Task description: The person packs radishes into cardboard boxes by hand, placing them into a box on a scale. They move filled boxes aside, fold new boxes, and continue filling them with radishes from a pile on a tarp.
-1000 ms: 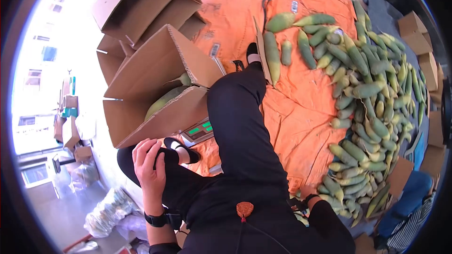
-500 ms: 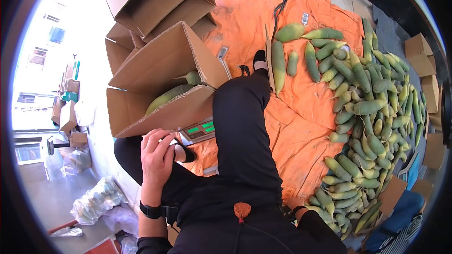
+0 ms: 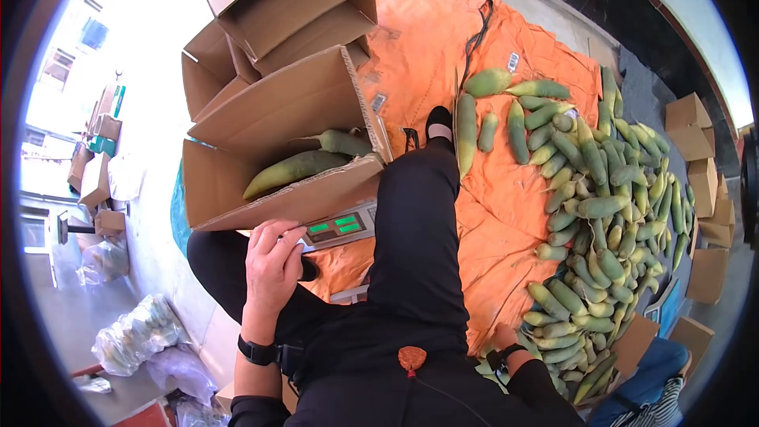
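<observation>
My left hand (image 3: 273,265) hangs over my left knee at the near edge of the scale (image 3: 340,227), fingers curled together with nothing visible in them. The scale has a lit green display. Beside it an open cardboard box (image 3: 213,182) holds a large green radish (image 3: 292,171) and another radish (image 3: 345,142) behind it. On the other side, my right hand (image 3: 504,338) is low beside the near end of a big pile of green radishes (image 3: 601,205). Its fingers are small and partly hidden, so their grip cannot be made out.
More open cardboard boxes (image 3: 292,4) are stacked beyond the filled one. An orange sheet (image 3: 498,249) covers the ground under the radishes. Several small cartons (image 3: 708,273) line the right side. Plastic bags (image 3: 142,336) lie at the left. A person's blue-clothed leg (image 3: 652,375) shows at lower right.
The head view has shifted, showing more of the radishes in the box. My left hand has come slightly lower and nearer the scale's display. My right hand has moved slightly up beside the pile.
</observation>
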Demonstrator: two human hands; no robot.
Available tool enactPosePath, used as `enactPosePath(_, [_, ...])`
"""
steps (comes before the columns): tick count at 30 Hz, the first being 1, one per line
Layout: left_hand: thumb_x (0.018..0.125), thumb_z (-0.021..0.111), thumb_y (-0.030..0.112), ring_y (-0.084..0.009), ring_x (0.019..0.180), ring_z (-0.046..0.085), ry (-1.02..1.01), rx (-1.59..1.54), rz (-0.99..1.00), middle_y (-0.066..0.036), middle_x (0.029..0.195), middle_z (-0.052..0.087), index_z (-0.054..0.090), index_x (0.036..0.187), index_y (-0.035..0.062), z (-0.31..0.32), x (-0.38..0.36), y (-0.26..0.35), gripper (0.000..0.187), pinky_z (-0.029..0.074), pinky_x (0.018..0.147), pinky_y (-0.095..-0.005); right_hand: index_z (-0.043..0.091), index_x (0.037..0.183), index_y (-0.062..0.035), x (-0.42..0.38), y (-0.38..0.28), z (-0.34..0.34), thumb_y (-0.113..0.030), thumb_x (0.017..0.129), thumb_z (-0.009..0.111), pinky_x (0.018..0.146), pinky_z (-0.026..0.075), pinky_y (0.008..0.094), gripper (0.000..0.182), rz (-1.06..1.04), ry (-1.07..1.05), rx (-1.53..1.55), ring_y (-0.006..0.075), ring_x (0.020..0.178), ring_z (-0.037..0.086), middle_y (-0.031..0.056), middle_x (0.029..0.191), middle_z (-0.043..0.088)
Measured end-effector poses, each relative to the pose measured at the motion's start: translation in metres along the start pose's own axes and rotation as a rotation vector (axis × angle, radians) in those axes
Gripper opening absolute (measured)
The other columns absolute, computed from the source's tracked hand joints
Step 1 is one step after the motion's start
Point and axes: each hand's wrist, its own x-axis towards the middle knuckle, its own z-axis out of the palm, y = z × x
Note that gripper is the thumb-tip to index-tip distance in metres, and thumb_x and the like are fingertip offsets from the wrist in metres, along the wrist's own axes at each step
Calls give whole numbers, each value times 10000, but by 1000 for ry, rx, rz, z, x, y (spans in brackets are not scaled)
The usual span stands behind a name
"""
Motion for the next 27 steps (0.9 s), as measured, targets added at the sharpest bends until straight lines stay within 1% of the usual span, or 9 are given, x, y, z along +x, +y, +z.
enactPosePath(5, [728, 657, -25, -319, 961, 587, 71, -79, -25, -111, 985, 633, 669, 939, 12, -9, -1, -16, 215, 476, 846, -402, 602, 969, -66, 12, -6, -63, -107, 737, 682, 797, 514, 445, 248, -78, 197, 294, 381, 911, 639, 187, 938, 658])
enactPosePath(7, [727, 657, -28, -319, 959, 588, 89, -104, -34, -113, 985, 634, 670, 939, 10, -13, -2, -24, 216, 478, 843, -399, 552, 1026, -47, 20, -7, -89, -48, 643, 741, 771, 498, 387, 427, -280, 458, 360, 305, 854, 618, 146, 900, 614])
enactPosePath(8, [727, 657, -30, -318, 957, 590, 104, -117, -41, -116, 986, 635, 671, 940, 8, -16, -1, -27, 217, 481, 839, -396, 545, 1030, -43, 16, -18, -113, -28, 611, 760, 776, 485, 352, 471, -182, 448, 499, 262, 855, 589, 114, 911, 591])
enactPosePath(11, [727, 659, -46, -306, 936, 599, 136, -162, -44, -119, 989, 635, 670, 952, 5, -26, 5, -34, 231, 491, 821, -372, 541, 1083, -13, -40, -87, -220, 28, 673, 718, 820, 464, 335, 449, -148, 604, 864, 231, 903, 565, 109, 976, 585])
enactPosePath(14, [733, 658, -65, -282, 914, 616, 161, -244, -57, -123, 996, 637, 669, 967, 2, -35, 14, -37, 243, 504, 794, -343, 521, 1129, -8, -66, -122, -300, 31, 727, 681, 919, 418, 315, 434, -410, 994, 813, 213, 1022, 524, 110, 1096, 554])
enactPosePath(16, [738, 657, -69, -271, 920, 622, 173, -300, -74, -124, 1007, 640, 668, 977, -1, -44, 21, -35, 249, 506, 794, -332, 503, 1197, 2, -107, -162, -356, -19, 835, 608, 937, 421, 305, 378, -397, 951, 1125, 187, 1062, 512, 75, 1154, 532])
enactPosePath(19, [740, 634, -82, -271, 969, 616, 188, -287, -24, -133, 1058, 631, 658, 1026, -10, -60, 36, -33, 296, 493, 828, -324, 438, 1281, -8, -148, -218, -417, -75, 939, 531, 929, 488, 396, 361, -806, 886, 1432, 210, 1095, 548, 105, 1204, 518])
enactPosePath(23, [751, 622, -55, -270, 1081, 576, 175, -241, 11, -136, 1171, 595, 626, 1129, 5, -74, 57, -33, 383, 465, 893, -332, 463, 1278, -25, -177, -292, -456, -78, 939, 552, 890, 507, 380, 355, -1196, 609, 1547, 200, 1074, 573, 98, 1199, 557])
enactPosePath(27, [723, 671, 0, -282, 1150, 536, 175, -75, 96, -126, 1288, 535, 564, 1251, 33, -82, 81, -26, 539, 449, 934, -365, 505, 1247, -46, -186, -372, -451, -51, 904, 605, 852, 516, 334, 358, -1301, 283, 1516, 159, 1034, 578, 70, 1156, 578])
